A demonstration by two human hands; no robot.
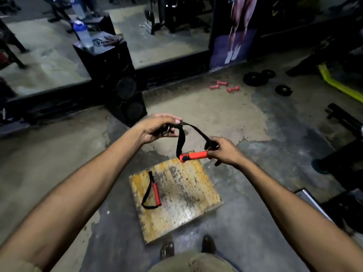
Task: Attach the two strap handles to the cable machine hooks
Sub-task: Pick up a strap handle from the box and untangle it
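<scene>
Worn yellow board (182,195), strap handle (152,191) lying on it

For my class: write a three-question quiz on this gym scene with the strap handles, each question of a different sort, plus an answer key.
1. True or false: both strap handles are in the person's hands.
2. Multiple choice: the second strap handle lies on A) a worn wooden board, B) the speaker, C) a weight plate.
3. Short answer: which hand grips the red grip of the held strap handle?

Key:
1. False; one lies on the wooden board.
2. A.
3. The right hand; the left hand holds the strap's ring end.
</scene>
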